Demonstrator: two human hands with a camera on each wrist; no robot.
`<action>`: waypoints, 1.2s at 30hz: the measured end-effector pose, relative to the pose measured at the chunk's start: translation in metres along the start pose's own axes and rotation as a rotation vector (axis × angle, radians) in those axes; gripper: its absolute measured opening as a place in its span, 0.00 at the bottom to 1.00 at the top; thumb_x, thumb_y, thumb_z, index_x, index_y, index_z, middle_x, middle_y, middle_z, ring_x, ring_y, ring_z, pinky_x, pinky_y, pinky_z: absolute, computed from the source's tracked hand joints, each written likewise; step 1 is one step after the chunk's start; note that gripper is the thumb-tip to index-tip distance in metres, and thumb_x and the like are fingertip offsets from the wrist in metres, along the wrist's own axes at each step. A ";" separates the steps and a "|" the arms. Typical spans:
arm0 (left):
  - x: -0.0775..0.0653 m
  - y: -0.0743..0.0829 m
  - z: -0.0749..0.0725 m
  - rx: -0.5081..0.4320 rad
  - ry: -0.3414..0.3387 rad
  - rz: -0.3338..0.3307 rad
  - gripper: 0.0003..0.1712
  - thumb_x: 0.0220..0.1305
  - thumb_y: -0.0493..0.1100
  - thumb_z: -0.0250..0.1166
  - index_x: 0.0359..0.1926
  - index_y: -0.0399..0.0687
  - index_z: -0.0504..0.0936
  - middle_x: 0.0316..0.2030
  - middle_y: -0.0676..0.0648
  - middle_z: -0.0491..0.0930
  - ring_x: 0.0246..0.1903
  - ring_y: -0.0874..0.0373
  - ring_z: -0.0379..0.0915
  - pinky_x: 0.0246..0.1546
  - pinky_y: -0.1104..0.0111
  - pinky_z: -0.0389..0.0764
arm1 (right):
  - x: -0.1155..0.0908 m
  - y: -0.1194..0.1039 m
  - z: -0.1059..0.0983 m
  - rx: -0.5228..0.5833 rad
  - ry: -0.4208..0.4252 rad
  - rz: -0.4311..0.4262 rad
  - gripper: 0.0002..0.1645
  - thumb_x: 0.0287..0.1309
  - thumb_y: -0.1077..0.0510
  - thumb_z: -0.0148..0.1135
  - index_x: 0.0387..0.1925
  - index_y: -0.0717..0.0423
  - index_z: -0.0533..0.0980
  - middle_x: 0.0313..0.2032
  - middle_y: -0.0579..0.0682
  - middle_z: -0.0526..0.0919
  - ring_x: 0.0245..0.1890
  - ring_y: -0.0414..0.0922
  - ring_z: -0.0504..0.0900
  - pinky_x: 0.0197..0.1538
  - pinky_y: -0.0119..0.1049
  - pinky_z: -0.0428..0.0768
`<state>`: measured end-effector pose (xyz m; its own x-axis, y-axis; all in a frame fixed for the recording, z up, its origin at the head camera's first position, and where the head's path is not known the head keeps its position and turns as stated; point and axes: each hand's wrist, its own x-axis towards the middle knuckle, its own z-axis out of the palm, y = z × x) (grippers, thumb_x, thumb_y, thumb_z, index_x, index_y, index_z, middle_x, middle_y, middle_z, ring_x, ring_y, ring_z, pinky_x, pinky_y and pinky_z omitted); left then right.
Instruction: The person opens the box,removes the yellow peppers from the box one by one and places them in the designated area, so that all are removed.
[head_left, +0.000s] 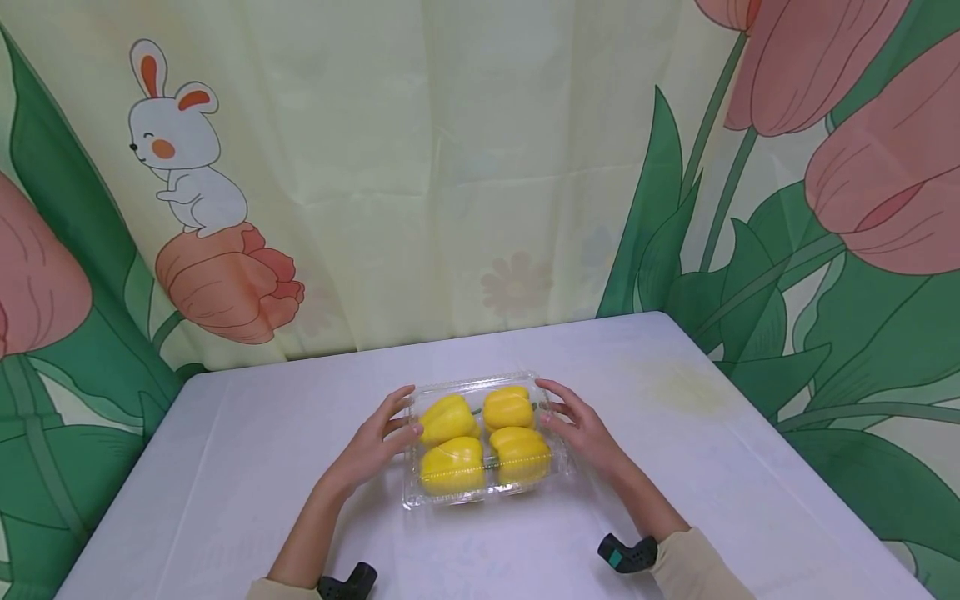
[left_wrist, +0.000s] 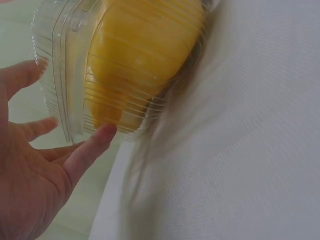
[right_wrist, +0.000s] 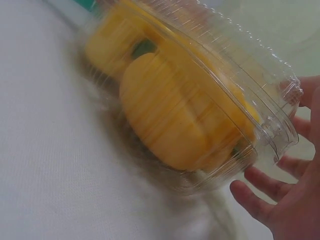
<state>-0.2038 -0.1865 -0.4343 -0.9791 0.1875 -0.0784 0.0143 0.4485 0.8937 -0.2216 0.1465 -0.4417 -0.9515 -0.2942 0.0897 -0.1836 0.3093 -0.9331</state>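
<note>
A clear plastic clamshell box [head_left: 416, 498] with its lid down stands on the table, holding several yellow bell peppers [head_left: 452, 468] with green stems. At its left side is my left hand [head_left: 375, 443], fingers spread; in the left wrist view the thumb [left_wrist: 95, 147] meets the ribbed wall and the other fingertips are by the lid's rim. My right hand [head_left: 588, 429] is at the opposite side with its fingers extended. The right wrist view shows those fingertips [right_wrist: 260, 182] close to the box's corner and rim; whether all touch cannot be told.
A white cloth covers the table [head_left: 247, 467], with a faint yellowish stain [head_left: 690, 387] toward the right. Behind it hangs a curtain [head_left: 450, 183] printed with tulips and a rabbit. A black device [head_left: 628, 553] is worn on each wrist.
</note>
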 end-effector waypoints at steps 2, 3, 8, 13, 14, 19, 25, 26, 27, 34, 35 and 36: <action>0.000 0.000 0.000 0.001 0.000 -0.001 0.39 0.64 0.56 0.61 0.73 0.67 0.55 0.72 0.43 0.58 0.67 0.42 0.64 0.56 0.49 0.78 | 0.000 0.000 0.000 -0.003 0.002 -0.005 0.31 0.67 0.55 0.54 0.70 0.41 0.60 0.73 0.50 0.58 0.68 0.60 0.66 0.66 0.60 0.69; 0.000 0.000 0.000 0.001 0.000 -0.001 0.39 0.64 0.56 0.61 0.73 0.67 0.55 0.72 0.43 0.58 0.67 0.42 0.64 0.56 0.49 0.78 | 0.000 0.000 0.000 -0.005 0.003 -0.007 0.31 0.67 0.55 0.54 0.70 0.41 0.60 0.73 0.50 0.58 0.68 0.60 0.66 0.66 0.60 0.69; 0.001 0.000 0.000 0.001 -0.004 -0.002 0.39 0.63 0.56 0.61 0.72 0.69 0.55 0.72 0.43 0.58 0.67 0.42 0.64 0.57 0.49 0.78 | -0.001 0.000 0.000 -0.010 0.005 -0.019 0.31 0.67 0.55 0.55 0.70 0.41 0.60 0.73 0.50 0.58 0.67 0.61 0.66 0.66 0.61 0.68; 0.000 0.001 -0.001 -0.004 -0.006 -0.002 0.38 0.64 0.56 0.61 0.72 0.71 0.55 0.73 0.43 0.58 0.67 0.42 0.64 0.57 0.50 0.79 | -0.001 0.000 0.000 -0.010 0.006 -0.023 0.31 0.67 0.55 0.55 0.70 0.41 0.60 0.73 0.50 0.58 0.67 0.61 0.66 0.66 0.61 0.69; 0.000 0.001 -0.001 -0.005 -0.005 -0.001 0.39 0.64 0.56 0.61 0.72 0.70 0.55 0.73 0.43 0.58 0.67 0.42 0.64 0.57 0.51 0.79 | 0.000 0.000 0.000 -0.009 0.006 -0.024 0.32 0.67 0.55 0.55 0.70 0.41 0.60 0.73 0.50 0.58 0.68 0.61 0.66 0.66 0.61 0.69; 0.000 0.001 -0.001 -0.005 -0.004 0.003 0.40 0.64 0.56 0.61 0.73 0.66 0.54 0.73 0.43 0.58 0.67 0.42 0.64 0.57 0.51 0.79 | 0.000 0.001 0.001 -0.007 0.007 -0.022 0.31 0.67 0.55 0.55 0.69 0.41 0.60 0.73 0.50 0.58 0.67 0.60 0.66 0.66 0.61 0.68; -0.004 -0.002 -0.001 -0.005 -0.007 0.012 0.40 0.64 0.57 0.61 0.73 0.65 0.54 0.73 0.42 0.58 0.67 0.41 0.63 0.57 0.50 0.79 | -0.002 0.001 0.002 -0.011 0.006 -0.007 0.32 0.67 0.55 0.55 0.70 0.42 0.60 0.73 0.50 0.58 0.68 0.60 0.66 0.66 0.61 0.68; -0.004 -0.002 -0.001 -0.008 -0.008 0.014 0.40 0.64 0.56 0.61 0.73 0.65 0.54 0.73 0.42 0.58 0.67 0.41 0.64 0.56 0.51 0.79 | -0.002 0.000 0.002 -0.012 0.006 -0.005 0.32 0.67 0.55 0.55 0.70 0.42 0.60 0.73 0.50 0.58 0.68 0.60 0.66 0.66 0.61 0.69; -0.005 -0.001 -0.001 -0.011 -0.010 0.015 0.40 0.64 0.56 0.61 0.73 0.65 0.54 0.73 0.42 0.57 0.67 0.41 0.64 0.56 0.51 0.79 | -0.002 0.000 0.002 -0.012 0.007 -0.004 0.32 0.67 0.55 0.55 0.70 0.42 0.60 0.73 0.50 0.58 0.68 0.60 0.66 0.66 0.61 0.69; -0.009 0.001 -0.002 -0.025 -0.016 0.019 0.39 0.65 0.54 0.61 0.73 0.65 0.54 0.73 0.41 0.57 0.67 0.41 0.64 0.53 0.55 0.82 | -0.003 0.000 0.002 -0.007 0.008 -0.010 0.31 0.67 0.56 0.55 0.69 0.40 0.60 0.73 0.50 0.58 0.68 0.60 0.66 0.66 0.61 0.68; -0.010 0.001 -0.002 -0.029 -0.019 0.021 0.38 0.65 0.54 0.61 0.73 0.65 0.54 0.73 0.41 0.57 0.67 0.40 0.64 0.53 0.55 0.82 | -0.002 -0.001 0.002 -0.006 0.010 -0.010 0.31 0.67 0.56 0.55 0.69 0.40 0.61 0.73 0.50 0.58 0.68 0.60 0.66 0.66 0.61 0.68; -0.010 0.000 -0.002 -0.032 -0.020 0.021 0.38 0.66 0.54 0.61 0.73 0.65 0.54 0.73 0.41 0.57 0.67 0.40 0.63 0.53 0.55 0.82 | -0.002 -0.001 0.002 -0.005 0.010 -0.009 0.31 0.67 0.56 0.55 0.69 0.40 0.61 0.73 0.50 0.58 0.68 0.60 0.66 0.66 0.61 0.68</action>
<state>-0.1940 -0.1901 -0.4322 -0.9744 0.2146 -0.0677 0.0285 0.4163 0.9088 -0.2188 0.1454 -0.4421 -0.9522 -0.2879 0.1019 -0.1938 0.3115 -0.9303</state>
